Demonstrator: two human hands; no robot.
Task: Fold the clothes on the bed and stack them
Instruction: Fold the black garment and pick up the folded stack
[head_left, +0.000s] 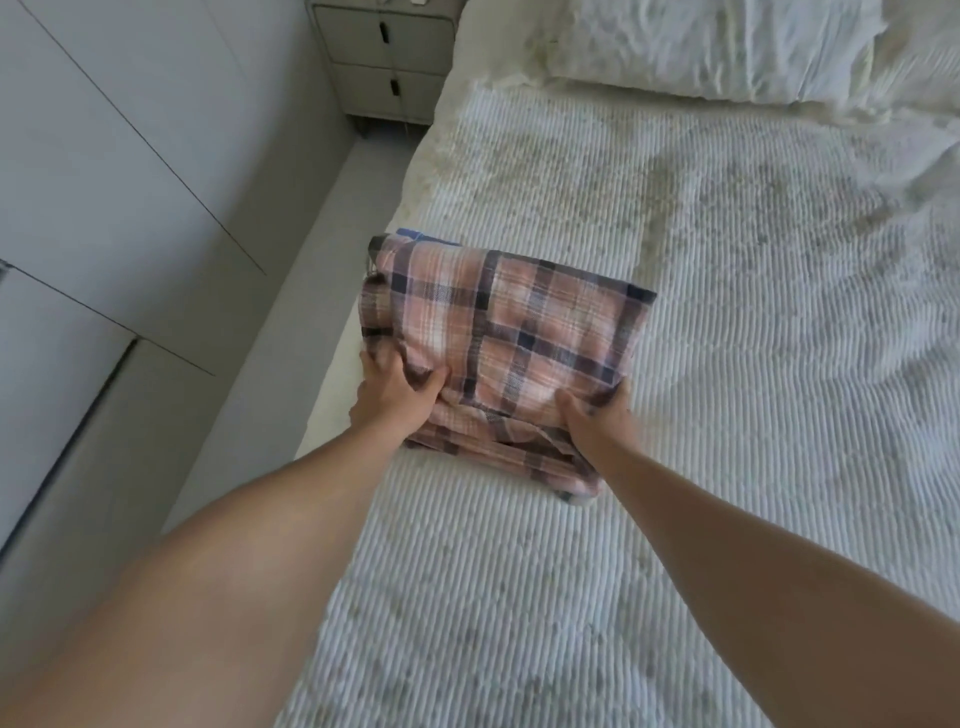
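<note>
A pink plaid garment (519, 332) with dark checks lies folded into a rough square near the left edge of the bed (727, 312). Its upper fold is lifted a little off the lower layers. My left hand (397, 392) grips the near left corner, thumb on top and fingers curled underneath. My right hand (597, 415) grips the near right corner the same way. A sliver of blue cloth (410, 235) peeks out from under the far left corner of the plaid garment.
The bed carries a white ribbed cover, with white pillows (711, 47) at the far end. A grey nightstand (387, 57) with two drawers stands beyond the bed's left side. White cabinet doors (104, 182) run along the left, across a narrow strip of floor.
</note>
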